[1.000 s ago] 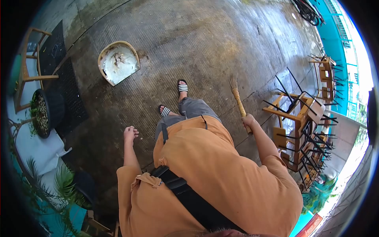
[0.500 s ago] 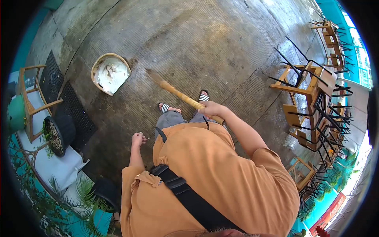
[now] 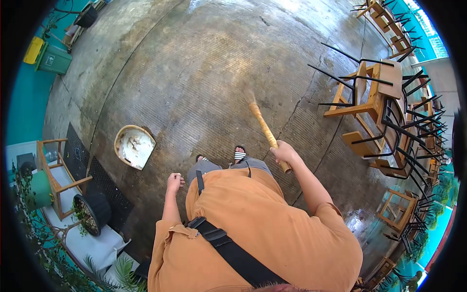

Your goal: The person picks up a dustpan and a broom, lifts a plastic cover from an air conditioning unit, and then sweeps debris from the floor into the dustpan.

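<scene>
My right hand (image 3: pixel 285 152) is wrapped around the lower handle of a broom (image 3: pixel 264 126). The handle has a pale yellow wrapping and slants up and away to the left. At its far end the bristles are blurred, low over or on the wet floor. Beside my hip, my left hand (image 3: pixel 175 181) hangs loosely with its fingers slightly curled and nothing visible in it. Ahead of it on the floor lies a scoop-shaped dustpan (image 3: pixel 136 147) with a light brown rim and a dirty white inside. Neither hand touches the dustpan.
Wooden tables and upturned chairs (image 3: pixel 377 97) are stacked along the right. On the left are a black mat (image 3: pixel 80 146), a wooden stool frame (image 3: pixel 61 187) and a black plant pot (image 3: pixel 97 211). A green bin (image 3: pixel 53 59) stands at the far left. Floor (image 3: pixel 194 63) stretches ahead.
The broom has swung to the right and forward, its bristle end now farther from the dustpan. My view has shifted, showing the bin at far left. My left hand still hangs at my side.
</scene>
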